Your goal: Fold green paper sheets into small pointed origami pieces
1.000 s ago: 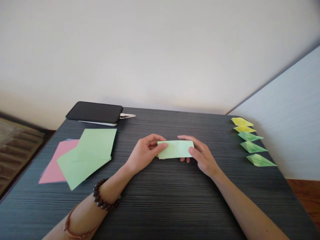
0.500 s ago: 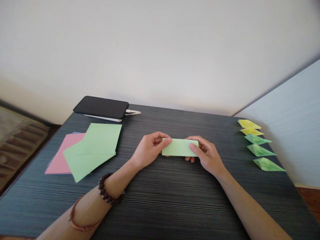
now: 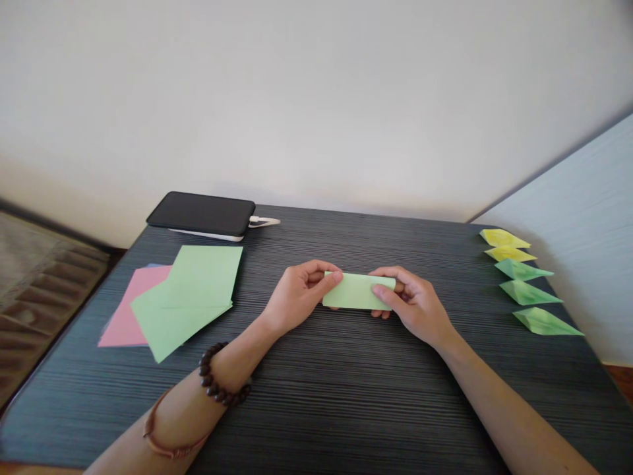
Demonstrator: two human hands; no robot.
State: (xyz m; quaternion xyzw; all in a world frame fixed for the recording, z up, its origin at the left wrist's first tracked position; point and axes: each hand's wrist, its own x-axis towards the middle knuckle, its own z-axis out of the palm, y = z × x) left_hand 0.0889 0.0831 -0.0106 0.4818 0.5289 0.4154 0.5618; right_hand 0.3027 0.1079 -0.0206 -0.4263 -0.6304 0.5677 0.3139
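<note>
Between my two hands is a light green sheet of paper (image 3: 353, 293), folded into a narrow rectangle and held just over the dark table. My left hand (image 3: 299, 293) pinches its upper left corner, thumb in front and fingers behind. At the other end, my right hand (image 3: 413, 300) grips the paper, with the thumb pressed on its face and the fingers curled behind. The top edge looks like a rounded fold near the right hand. Fingers partly hide both ends.
Green sheets (image 3: 200, 280) overlap pink paper (image 3: 131, 310) on the left. Behind them a black phone (image 3: 202, 214) rests on a white object, with a white cable (image 3: 264, 220) attached. Several folded yellow and green paper pieces (image 3: 531, 293) line the right side of the dark table (image 3: 346, 402).
The view has shifted slightly, so the folded pieces on the right appear farther right. My right thumb has slid a little left along the green paper; both hands keep their hold.
</note>
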